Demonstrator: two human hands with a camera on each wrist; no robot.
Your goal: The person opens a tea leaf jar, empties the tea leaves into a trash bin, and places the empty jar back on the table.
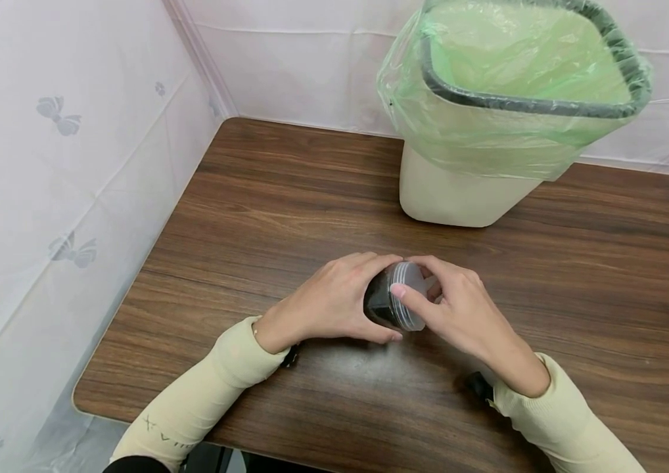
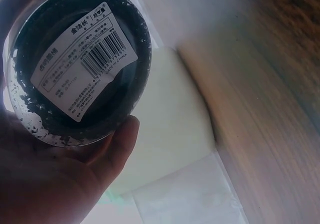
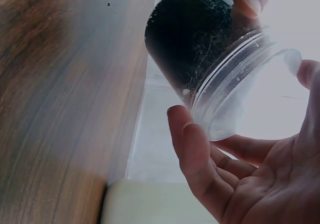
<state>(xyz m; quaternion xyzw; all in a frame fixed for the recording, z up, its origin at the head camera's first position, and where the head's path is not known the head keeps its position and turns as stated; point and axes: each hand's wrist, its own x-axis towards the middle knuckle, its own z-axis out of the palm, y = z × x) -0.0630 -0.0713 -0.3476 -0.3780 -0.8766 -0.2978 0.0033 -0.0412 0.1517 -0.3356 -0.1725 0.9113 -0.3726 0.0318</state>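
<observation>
A clear plastic jar [image 1: 378, 301] with dark contents is tilted on its side above the table, its transparent screw lid [image 1: 411, 297] facing right. My left hand [image 1: 340, 295] grips the jar's body from the left, thumb on the near side. From the right, my right hand [image 1: 461, 305] holds the lid between thumb and fingers. The left wrist view shows the jar's base, where a white barcode label [image 2: 85, 63] is stuck. Dark flaky bits line the inside of the jar [image 3: 187, 38] in the right wrist view. Whether the lid is loose I cannot tell.
Beyond the hands, a cream bin [image 1: 459, 190] stands at the back of the brown wooden table [image 1: 263, 210]. A green plastic bag [image 1: 524, 72] lines it, held by a dark grey rim [image 1: 524, 104]. White patterned sheeting [image 1: 74, 164] hangs along the left and back edges.
</observation>
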